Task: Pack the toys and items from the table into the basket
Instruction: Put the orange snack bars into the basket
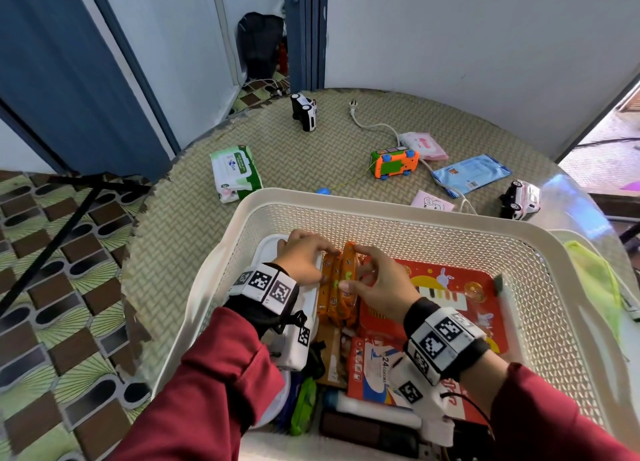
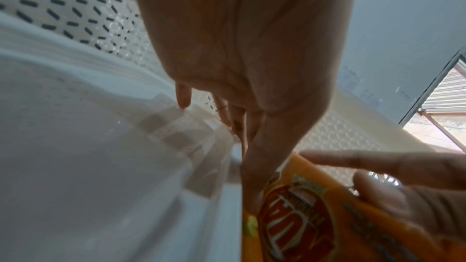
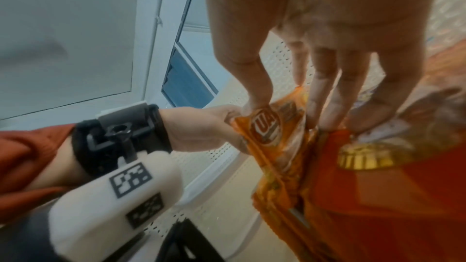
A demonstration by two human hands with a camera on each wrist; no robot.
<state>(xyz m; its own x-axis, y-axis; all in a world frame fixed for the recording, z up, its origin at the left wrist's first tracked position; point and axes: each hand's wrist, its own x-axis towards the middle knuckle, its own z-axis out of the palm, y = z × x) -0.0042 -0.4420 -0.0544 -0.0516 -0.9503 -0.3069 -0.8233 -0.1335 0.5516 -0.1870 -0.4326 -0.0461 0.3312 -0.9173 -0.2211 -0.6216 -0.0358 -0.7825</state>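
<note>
1. Basket: cream, perforated walls, standing on the near part of the round woven table.
2. Orange snack packets: a small bunch standing on edge inside the basket, between a white lidded container on the left and a red toy piano box on the right.
3. Left hand: inside the basket. Thumb pressed against the left face of the packets; the other fingers extend along the container's edge. Whether the fingers close round anything cannot be determined.
4. Right hand: thumb and fingers curled over the top edge of the packets, pinching them from both sides, as the right wrist view confirms.
5. Other basket contents: a 24-colour crayon box in front of the piano box.
6. Outstanding on the table: wet-wipes pack, white toy car, orange toy bus, blue pouch, pink pack, second white car.
</note>
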